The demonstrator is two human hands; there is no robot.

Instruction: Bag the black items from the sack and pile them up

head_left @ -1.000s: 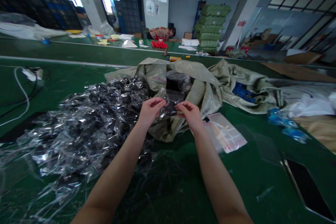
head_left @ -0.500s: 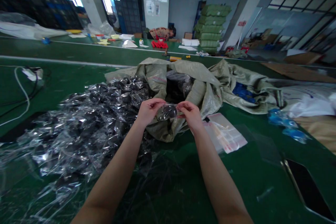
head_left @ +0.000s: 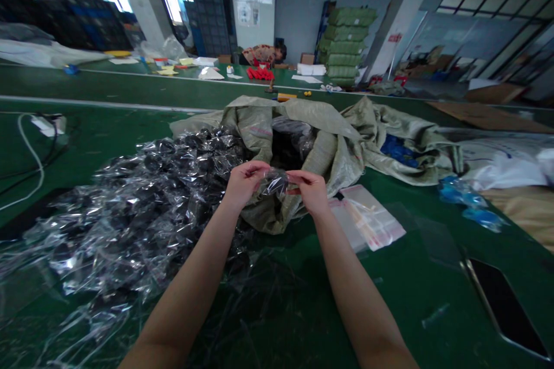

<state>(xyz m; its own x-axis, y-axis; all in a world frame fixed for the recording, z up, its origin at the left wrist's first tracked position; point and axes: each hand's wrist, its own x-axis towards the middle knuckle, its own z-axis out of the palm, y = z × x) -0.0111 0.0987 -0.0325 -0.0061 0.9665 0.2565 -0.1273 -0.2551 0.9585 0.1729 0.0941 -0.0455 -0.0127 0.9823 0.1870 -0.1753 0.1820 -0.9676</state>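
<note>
Between my two hands is a dark rounded item in a clear plastic bag (head_left: 276, 183); its exact kind is not visible. My left hand (head_left: 243, 183) pinches the bag's left edge between thumb and fingers. On the opposite edge, my right hand (head_left: 310, 187) has its fingers closed on the plastic. Just behind them lies an olive woven sack (head_left: 329, 153), its mouth gaping and dark wrapped items inside. To the left spreads a large pile of similar dark items in clear bags (head_left: 160, 202). A stack of flat clear plastic bags (head_left: 370, 219) rests right of my right hand.
A phone (head_left: 504, 300) lies at the right on the green table (head_left: 415, 323). Another woven sack (head_left: 415, 121) with blue material is at the right rear. A white cable (head_left: 34, 144) runs along the left. Across the table, a person (head_left: 262, 54) bends near red items (head_left: 259, 74).
The bagged item has tilted and bunched slightly between my fingers, and my right hand has shifted a little left. Both hands keep their grip on it.
</note>
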